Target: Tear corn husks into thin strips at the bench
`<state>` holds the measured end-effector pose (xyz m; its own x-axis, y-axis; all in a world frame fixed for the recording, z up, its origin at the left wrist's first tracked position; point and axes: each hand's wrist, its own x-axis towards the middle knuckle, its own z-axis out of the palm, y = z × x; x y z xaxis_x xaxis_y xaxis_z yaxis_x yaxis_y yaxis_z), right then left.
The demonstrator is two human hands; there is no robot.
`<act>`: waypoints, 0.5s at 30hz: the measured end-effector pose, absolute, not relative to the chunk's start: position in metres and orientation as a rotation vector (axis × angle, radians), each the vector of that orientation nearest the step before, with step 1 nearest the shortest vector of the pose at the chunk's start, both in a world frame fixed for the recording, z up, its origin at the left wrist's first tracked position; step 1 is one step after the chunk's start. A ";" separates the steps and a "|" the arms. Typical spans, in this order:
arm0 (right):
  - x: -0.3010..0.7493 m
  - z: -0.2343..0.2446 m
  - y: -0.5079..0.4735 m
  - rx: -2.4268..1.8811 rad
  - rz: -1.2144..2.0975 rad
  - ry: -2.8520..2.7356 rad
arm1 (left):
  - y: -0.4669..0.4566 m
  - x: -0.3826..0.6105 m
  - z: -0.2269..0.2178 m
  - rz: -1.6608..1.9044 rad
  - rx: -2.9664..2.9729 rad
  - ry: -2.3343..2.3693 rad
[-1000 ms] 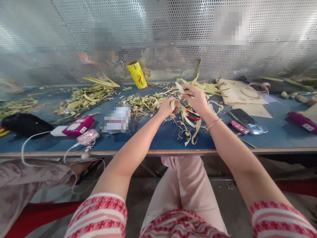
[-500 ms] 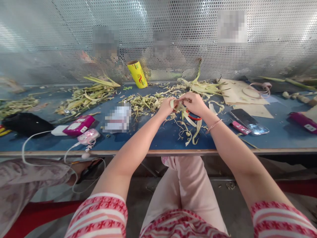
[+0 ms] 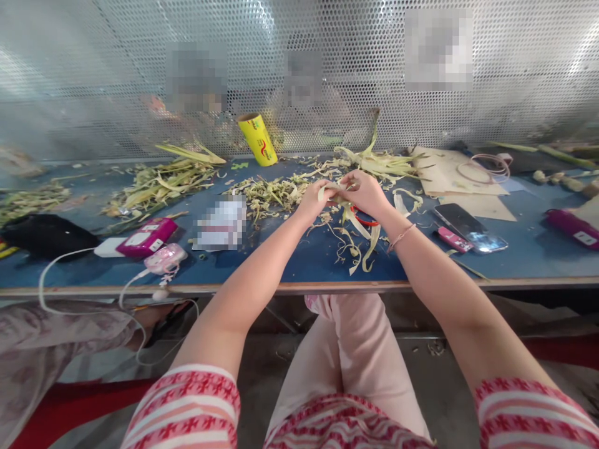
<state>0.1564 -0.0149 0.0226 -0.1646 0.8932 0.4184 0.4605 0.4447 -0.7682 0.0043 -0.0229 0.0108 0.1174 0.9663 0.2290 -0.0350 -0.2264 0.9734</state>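
Left hand (image 3: 317,201) and right hand (image 3: 369,194) meet over the middle of the worktop (image 3: 304,265), fingers closed, both pinching one pale husk (image 3: 337,189); loose strips (image 3: 358,242) lie beneath.

The counter (image 3: 309,269) carries one yellow roll (image 3: 258,138), one phone (image 3: 468,227), one black pouch (image 3: 47,236), one red ring (image 3: 367,221) and one white charger (image 3: 108,247). There are two hands, left hand (image 3: 314,201) and right hand (image 3: 369,194), with one husk (image 3: 333,187) between them

Both arms stretched forward, forearms bare, converging. Left hand (image 3: 316,199) and right hand (image 3: 368,193) nearly touching at fingertips, fingers curled, pinching, backs of hands up.
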 end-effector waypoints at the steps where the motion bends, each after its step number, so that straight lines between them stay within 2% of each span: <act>1: 0.157 0.022 -0.013 -1.172 0.604 -1.759 | -0.022 0.004 0.010 1.294 1.405 0.951; 15: 0.157 0.016 -0.006 -1.207 0.606 -1.607 | -0.019 0.008 0.007 1.399 1.494 1.079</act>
<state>0.1566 -0.0061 0.0159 -0.0073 0.9115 0.4112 0.4129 0.3773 -0.8290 0.0076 -0.0192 0.0069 0.0227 0.9502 0.3109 0.0593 -0.3117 0.9483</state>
